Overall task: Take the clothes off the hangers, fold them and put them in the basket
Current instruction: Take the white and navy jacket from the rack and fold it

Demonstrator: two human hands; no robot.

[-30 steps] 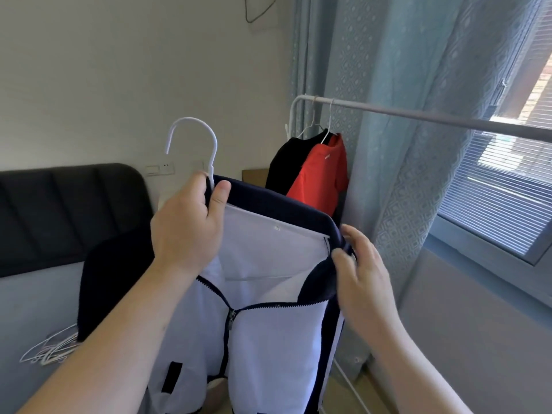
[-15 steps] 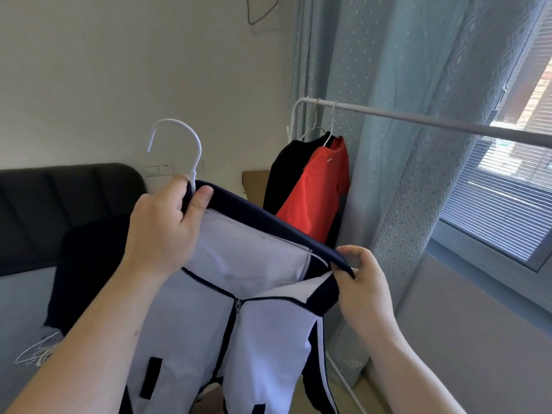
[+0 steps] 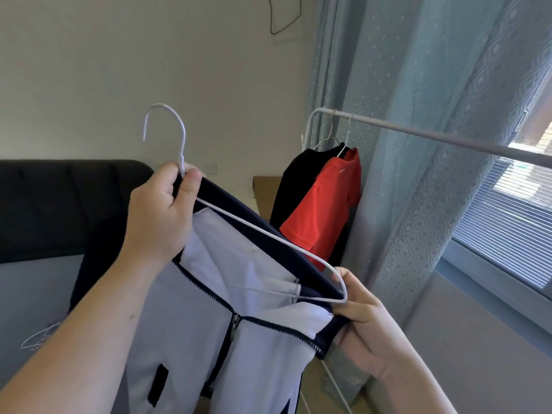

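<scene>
At the far left, a black headboard (image 3: 59,204) stands against the wall. Below it a few white hangers (image 3: 37,342) lie in a heap, too cut off to count.

The left hand (image 3: 161,216) is clenched round the neck of one white hanger (image 3: 180,138). Its thumb pins the navy collar of the jacket (image 3: 239,339) against the wire. The hook stands up above the fist.

The one jacket, white with navy trim, hangs in mid-air between the two hands. Its zip is done up from the chest down and open above that. The hanger's right arm lies bare on top of the collar, and its right end is out of the shoulder.

The right hand (image 3: 367,330) grips the jacket's navy right shoulder, with the fingers curled under the cloth and the thumb on top. The bare end of the hanger is just beside that thumb.

Behind the hands, a cardboard box (image 3: 265,192) stands by the wall. Two garments hang side by side at the left end of a rail (image 3: 418,132), each on its own hanger: a black top (image 3: 295,186) and a red top (image 3: 325,210), touching. A blue curtain (image 3: 433,174) falls behind them. A window (image 3: 507,219) with blinds fills the right edge.
</scene>
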